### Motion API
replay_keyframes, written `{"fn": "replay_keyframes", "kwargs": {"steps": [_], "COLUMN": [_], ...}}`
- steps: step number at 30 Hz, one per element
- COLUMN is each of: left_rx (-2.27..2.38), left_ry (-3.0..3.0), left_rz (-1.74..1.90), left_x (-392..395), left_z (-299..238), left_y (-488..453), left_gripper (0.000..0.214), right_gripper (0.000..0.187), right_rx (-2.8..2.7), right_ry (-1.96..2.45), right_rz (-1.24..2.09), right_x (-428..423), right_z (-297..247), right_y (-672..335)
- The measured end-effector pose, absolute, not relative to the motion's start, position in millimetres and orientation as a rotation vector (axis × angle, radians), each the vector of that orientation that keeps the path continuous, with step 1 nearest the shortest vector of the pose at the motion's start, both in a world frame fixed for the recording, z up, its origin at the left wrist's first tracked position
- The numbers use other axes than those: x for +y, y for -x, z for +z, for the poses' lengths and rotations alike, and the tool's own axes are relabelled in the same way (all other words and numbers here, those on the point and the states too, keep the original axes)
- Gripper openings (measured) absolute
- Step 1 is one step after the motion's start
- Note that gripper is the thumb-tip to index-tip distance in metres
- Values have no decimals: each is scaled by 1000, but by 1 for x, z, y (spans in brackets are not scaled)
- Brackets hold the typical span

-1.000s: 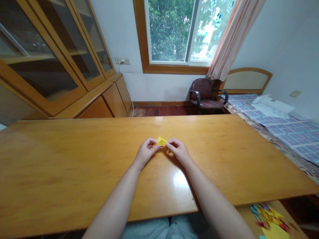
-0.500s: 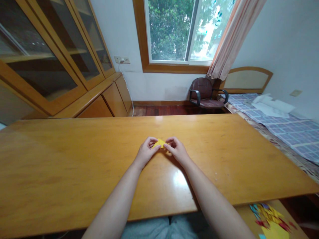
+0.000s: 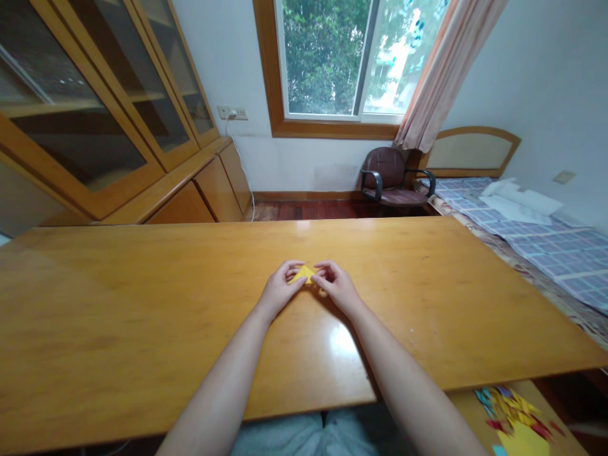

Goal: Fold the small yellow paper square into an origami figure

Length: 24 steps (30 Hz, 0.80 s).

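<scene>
We hold a small folded yellow paper (image 3: pixel 304 274) between both hands, low over the middle of the wooden counter (image 3: pixel 118 316), straight ahead of us at twelve o'clock. Our left hand (image 3: pixel 278 291) pinches it from the nine o'clock side, thumb and forefinger closed narrowly on its edge, the other fingers curled under. Our right hand (image 3: pixel 338 288) grips it from the three o'clock side in the same narrow pinch, the fingertips of the two hands almost meeting over the paper. We cannot tell whether the paper touches the counter or sits just above it. The paper shows as a flat triangle with its point away from us.

At five o'clock from the hands, below the counter's near edge, lies a heap of coloured paper pieces (image 3: pixel 515 415) on a lower surface. Beyond the counter at one o'clock stands a dark armchair (image 3: pixel 392 180), with a bed (image 3: pixel 546 247) at two o'clock. A glass-fronted cabinet (image 3: pixel 95 126) fills ten o'clock, and a window (image 3: pixel 342 57) stands at twelve.
</scene>
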State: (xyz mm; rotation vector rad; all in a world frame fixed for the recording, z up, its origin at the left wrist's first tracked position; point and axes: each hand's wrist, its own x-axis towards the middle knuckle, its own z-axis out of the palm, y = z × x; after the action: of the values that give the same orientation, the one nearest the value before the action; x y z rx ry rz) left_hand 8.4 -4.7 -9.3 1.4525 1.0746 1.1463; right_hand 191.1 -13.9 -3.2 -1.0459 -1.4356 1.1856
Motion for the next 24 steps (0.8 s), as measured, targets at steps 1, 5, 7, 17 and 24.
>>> {"fn": "replay_keyframes", "kwargs": {"steps": [1, 5, 7, 17, 24], "left_rx": [1078, 1093, 1098, 1176, 1170], "left_ry": [-1458, -1490, -1504, -1698, -1808], "left_rz": [1144, 1130, 1128, 1075, 1033], "left_x": [-5, -4, -4, -7, -9], "left_z": [-10, -11, -11, -2, 3], "left_y": [-8, -8, -7, -5, -5], "left_gripper": [38, 38, 39, 35, 39], "right_gripper": [29, 26, 26, 20, 24], "right_rx": [-1440, -1479, -1484, -1567, -1567], "right_ry": [1056, 1108, 1115, 1168, 1163], "right_rz": [1183, 1159, 1163, 1067, 1056], "right_x": [-14, -14, -14, -13, -13], "right_z": [-3, -3, -3, 0, 0], "right_y": [-191, -192, -193, -193, -193]}}
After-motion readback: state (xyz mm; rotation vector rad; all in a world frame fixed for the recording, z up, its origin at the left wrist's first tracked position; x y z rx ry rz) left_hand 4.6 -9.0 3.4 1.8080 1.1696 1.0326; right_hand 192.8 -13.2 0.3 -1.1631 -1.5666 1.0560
